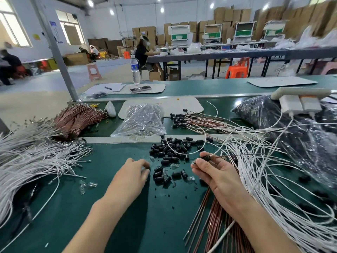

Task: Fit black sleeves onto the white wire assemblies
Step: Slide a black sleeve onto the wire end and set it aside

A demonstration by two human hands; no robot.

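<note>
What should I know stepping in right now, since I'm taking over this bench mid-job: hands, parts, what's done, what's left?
Left hand: fingertips at the edge of the loose black sleeves; whether it has picked one up is hidden.
Right hand: pinches one black sleeve, with a thin wire running from it.
Bare white wires lie heaped on the left.
Done: the white heap on the right seems to carry a few fitted sleeves.
Left: apparently the whole left heap.

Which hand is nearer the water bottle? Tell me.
Left. The left hand sits almost straight in front of the water bottle; the right hand is farther off to the right.
</note>
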